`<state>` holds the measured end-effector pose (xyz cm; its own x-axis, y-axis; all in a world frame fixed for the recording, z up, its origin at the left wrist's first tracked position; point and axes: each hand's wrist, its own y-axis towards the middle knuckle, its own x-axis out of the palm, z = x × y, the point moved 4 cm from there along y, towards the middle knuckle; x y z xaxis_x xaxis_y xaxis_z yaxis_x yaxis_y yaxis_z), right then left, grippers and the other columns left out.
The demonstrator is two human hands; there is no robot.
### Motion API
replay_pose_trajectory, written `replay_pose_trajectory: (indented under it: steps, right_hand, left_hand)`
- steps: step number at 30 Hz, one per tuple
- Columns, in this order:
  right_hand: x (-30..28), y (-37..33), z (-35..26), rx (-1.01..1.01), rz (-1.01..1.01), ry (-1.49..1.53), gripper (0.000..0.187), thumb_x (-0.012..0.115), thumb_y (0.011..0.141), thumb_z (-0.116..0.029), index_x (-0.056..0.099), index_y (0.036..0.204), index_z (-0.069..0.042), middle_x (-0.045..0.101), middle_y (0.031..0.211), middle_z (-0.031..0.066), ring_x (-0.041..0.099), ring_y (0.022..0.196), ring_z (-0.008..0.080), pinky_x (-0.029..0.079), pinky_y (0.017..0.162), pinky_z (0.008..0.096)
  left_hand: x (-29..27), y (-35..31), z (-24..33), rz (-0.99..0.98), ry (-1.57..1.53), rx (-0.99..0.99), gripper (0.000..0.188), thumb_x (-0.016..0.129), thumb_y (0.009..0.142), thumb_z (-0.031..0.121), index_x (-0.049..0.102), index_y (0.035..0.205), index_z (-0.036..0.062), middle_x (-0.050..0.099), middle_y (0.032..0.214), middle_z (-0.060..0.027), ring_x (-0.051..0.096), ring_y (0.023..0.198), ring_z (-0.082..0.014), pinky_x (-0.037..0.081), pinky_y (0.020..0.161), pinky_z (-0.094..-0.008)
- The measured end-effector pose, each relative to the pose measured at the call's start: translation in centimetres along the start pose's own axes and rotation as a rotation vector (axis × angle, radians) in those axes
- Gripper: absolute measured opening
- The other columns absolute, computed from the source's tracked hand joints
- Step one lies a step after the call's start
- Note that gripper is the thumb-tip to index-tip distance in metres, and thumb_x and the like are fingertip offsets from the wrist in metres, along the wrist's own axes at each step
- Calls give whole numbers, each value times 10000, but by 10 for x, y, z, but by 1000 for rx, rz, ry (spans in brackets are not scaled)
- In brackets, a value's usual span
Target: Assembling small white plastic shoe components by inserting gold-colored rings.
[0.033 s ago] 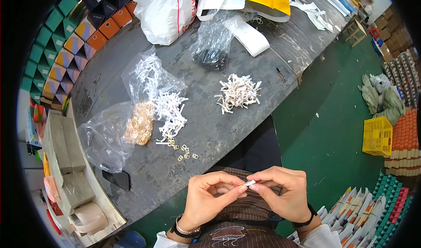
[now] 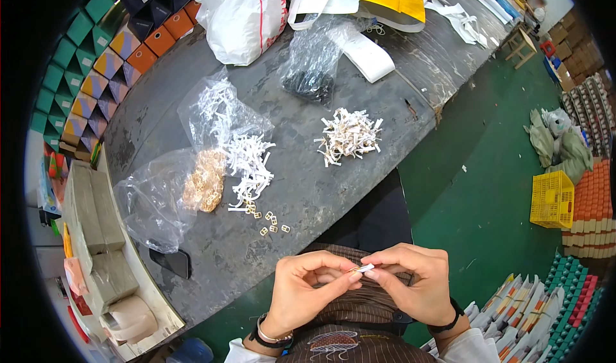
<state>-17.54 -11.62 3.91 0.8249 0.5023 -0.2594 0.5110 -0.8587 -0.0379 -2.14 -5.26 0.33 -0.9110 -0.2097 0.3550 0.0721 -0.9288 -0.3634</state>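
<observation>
Over my lap, both hands meet fingertip to fingertip. My left hand (image 2: 312,285) pinches a small gold buckle (image 2: 355,270), mostly hidden by the fingers. A short white strip (image 2: 366,268) runs from the buckle into the thumb and fingers of my right hand (image 2: 412,281). How far the strip passes through the buckle cannot be made out. On the table ahead, loose gold buckles (image 2: 273,229) lie near a heap of white strips (image 2: 251,165). Farther right is a pile of strips with gold buckles on them (image 2: 348,136).
An open clear bag holds more gold buckles (image 2: 206,182); another clear bag (image 2: 219,103) holds white strips. A black phone (image 2: 171,263) lies at the table's left edge. White plastic bags (image 2: 240,23) stand at the back. A yellow crate (image 2: 552,199) sits on the green floor, right.
</observation>
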Motion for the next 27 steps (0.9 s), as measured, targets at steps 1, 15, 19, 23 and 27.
replay_pose_trajectory:
  steps: [1,15,19,23,27]
  right_hand:
    - [0,0,0,-1,-5,0,156,682,793,53,693,948,35,700,850,135,713,734,185,560,627,237]
    - [-1,2,0,-58,-18,-21,151,680,796,42,708,940,5,698,814,121,690,663,164,530,576,231]
    - [0,3,-4,-22,-32,-45,138,689,786,42,713,920,17,700,809,122,690,674,154,537,595,229]
    - [-1,6,-8,-76,-83,-133,128,710,779,17,709,906,-2,700,793,111,697,662,166,540,576,227]
    - [0,8,-11,-88,-58,-133,117,706,775,26,707,889,2,700,784,109,699,660,167,541,566,228]
  left_hand:
    - [0,0,0,-5,-2,1,94,658,807,-112,652,901,-115,680,867,-175,704,777,-213,592,701,-277]
    - [-1,0,2,-30,2,9,128,667,794,-125,656,922,-132,679,876,-195,703,804,-236,602,736,-310]
    - [-1,-1,1,-28,14,17,133,668,790,-129,657,923,-133,675,886,-196,702,812,-236,601,745,-311]
    - [-3,-3,-3,-43,-24,39,146,686,809,-83,685,955,-84,689,932,-150,696,839,-180,579,739,-239]
    - [-3,-2,-2,-73,27,47,181,698,797,-86,677,976,-83,676,952,-141,690,854,-172,575,754,-235]
